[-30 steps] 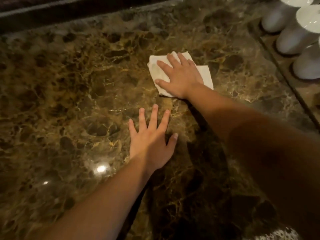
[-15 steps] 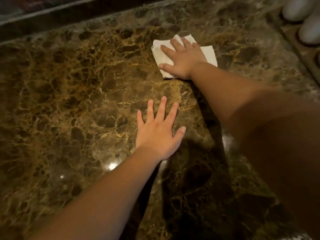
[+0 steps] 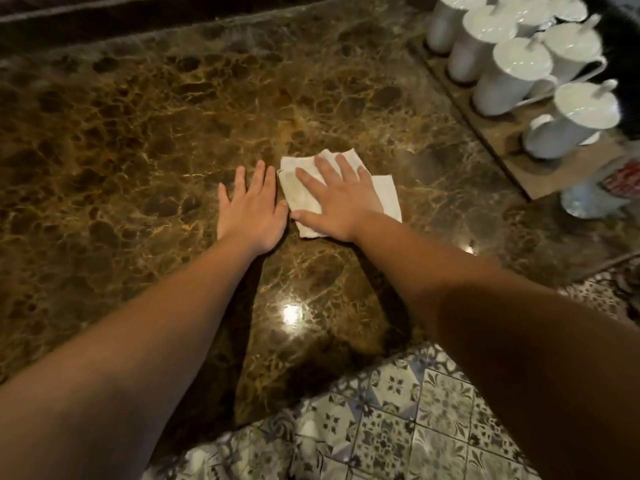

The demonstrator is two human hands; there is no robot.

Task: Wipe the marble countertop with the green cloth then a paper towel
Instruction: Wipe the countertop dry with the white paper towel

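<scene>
A folded white paper towel (image 3: 386, 194) lies on the brown marble countertop (image 3: 138, 140), near its middle. My right hand (image 3: 337, 199) presses flat on top of the towel with the fingers spread, covering most of it. My left hand (image 3: 251, 206) rests flat on the bare marble just left of the towel, fingers apart, its thumb almost touching the right thumb. No green cloth is in view.
Several white lidded mugs (image 3: 516, 74) stand on a wooden board (image 3: 540, 174) at the back right. A pale object with a red label (image 3: 599, 192) sits by the board's near corner. Patterned floor tiles (image 3: 398, 427) show below the counter's front edge.
My right hand has slid the paper towel back toward me and toward my left hand. The view has pulled back, showing the mugs and floor. The left hand stays flat on the marble.
</scene>
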